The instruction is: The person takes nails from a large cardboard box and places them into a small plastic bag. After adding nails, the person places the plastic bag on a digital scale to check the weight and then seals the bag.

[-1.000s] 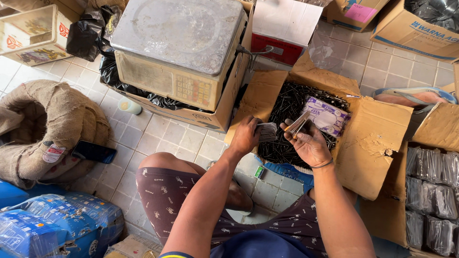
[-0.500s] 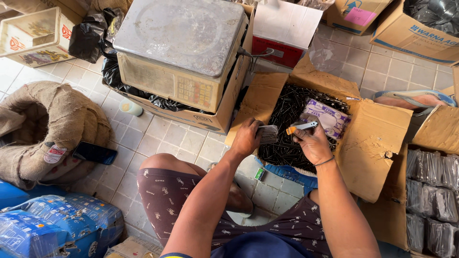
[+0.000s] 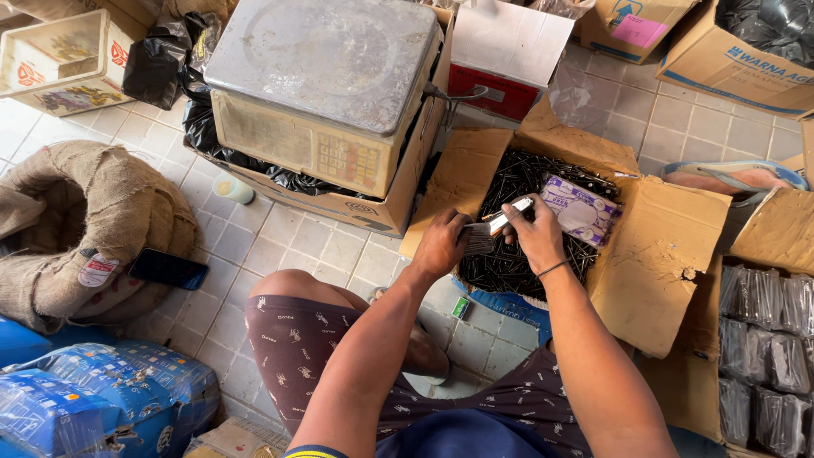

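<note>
A person sits on a tiled floor (image 3: 280, 246), seen from above by a head camera, both bare arms reaching forward over an open cardboard box (image 3: 653, 254) filled with loose dark nails (image 3: 517, 182).

The left hand (image 3: 441, 244) is closed around a tight bundle of nails (image 3: 477, 237), their points fanning out toward the right. The right hand (image 3: 536, 233) is closed too, pinching a small clear plastic packet (image 3: 513, 212) just at the bundle's end, so the two hands nearly touch above the near edge of the box. A printed white and purple bag (image 3: 581, 208) lies on top of the nails just beyond the right hand.

To do this well, the bundle should stay squared and gripped firmly near its middle, so no nail slips out, while the packet mouth is held open and level with the nail ends. Working right over the box seems wise: anything dropped would fall back among the loose nails. The sharp points call for care with the fingers.

Round about: a worn metal weighing scale (image 3: 326, 76) sits on another carton to the left, a burlap sack (image 3: 80, 220) stands rolled open at far left with a dark phone (image 3: 168, 269) beside it, and filled clear packets (image 3: 767, 339) are stacked in a box at right.
</note>
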